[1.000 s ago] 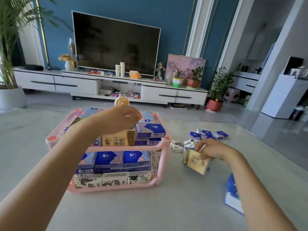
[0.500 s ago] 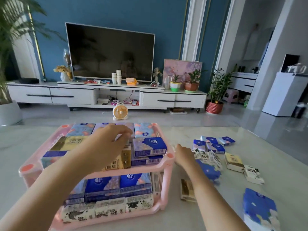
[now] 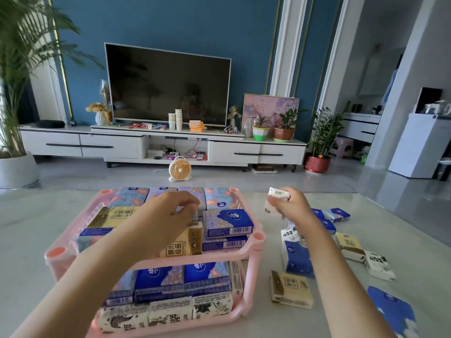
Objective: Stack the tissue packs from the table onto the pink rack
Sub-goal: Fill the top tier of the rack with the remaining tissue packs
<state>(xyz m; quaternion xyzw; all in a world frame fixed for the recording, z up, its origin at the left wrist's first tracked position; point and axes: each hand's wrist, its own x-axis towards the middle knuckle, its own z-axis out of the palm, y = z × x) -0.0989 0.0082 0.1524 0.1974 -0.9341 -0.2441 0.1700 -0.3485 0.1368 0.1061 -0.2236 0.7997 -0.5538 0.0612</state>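
Pale surface (image 3: 268,325) before the TV (image 3: 168,84), pink rack (image 3: 255,248) loaded on both tiers.
Left hand (image 3: 170,215) is over the top tier, fingers curled down onto the packs there; gripping one or not, I can't tell. Right hand (image 3: 292,207) pinches a white tissue pack (image 3: 278,194), held up just right of the rack, above the loose packs (image 3: 291,289) scattered on the surface.

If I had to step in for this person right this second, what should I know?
Left grip: rests on the top-shelf packs of the rack; I cannot tell whether it holds one.
Right grip: holds a white pack above the table.
Done: both shelves largely filled.
Left: shelve the held pack, then the loose packs lying right of the rack.
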